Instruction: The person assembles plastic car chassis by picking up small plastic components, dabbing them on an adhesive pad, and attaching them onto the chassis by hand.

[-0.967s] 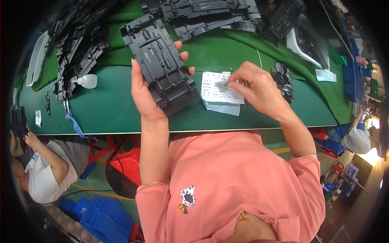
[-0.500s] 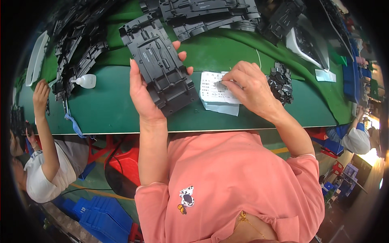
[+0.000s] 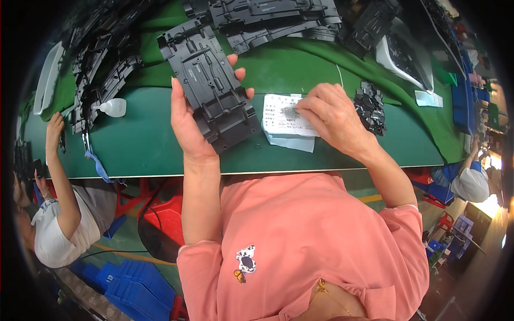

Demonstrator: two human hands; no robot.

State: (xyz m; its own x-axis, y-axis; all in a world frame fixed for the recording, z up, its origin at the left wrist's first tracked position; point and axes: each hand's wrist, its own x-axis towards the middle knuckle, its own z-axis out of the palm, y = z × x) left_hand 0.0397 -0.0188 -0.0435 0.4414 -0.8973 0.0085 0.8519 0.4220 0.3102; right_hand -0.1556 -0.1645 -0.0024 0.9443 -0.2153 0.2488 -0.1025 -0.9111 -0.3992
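My left hand (image 3: pixel 194 125) is closed around the edges of a long black moulded plastic panel (image 3: pixel 214 85), thumb on one side and fingertips on the other. The panel is tilted above the green table and shows ribs, channels and screw holes. My right hand (image 3: pixel 333 115) is over a white printed card (image 3: pixel 281 115), its thumb and fingers pinched together. What the pinch holds, if anything, is too small to make out. Beside the fingertips, a dark grey patch of tiny bits (image 3: pixel 290 113) lies on the card. Blue paper (image 3: pixel 292 143) shows beneath it.
Small black parts (image 3: pixel 370 109) are heaped right of my right hand. More black panels (image 3: pixel 273 21) lie on green cloth at the back. A white squeeze bottle (image 3: pixel 114 107) lies at left. A white bin (image 3: pixel 401 59) stands far right. A co-worker's hand (image 3: pixel 54 128) is at far left.
My right hand has shifted slightly right over the card, uncovering more of the grey bits. My left hand and its panel stay almost still. The co-worker's hand at left has lowered a little.
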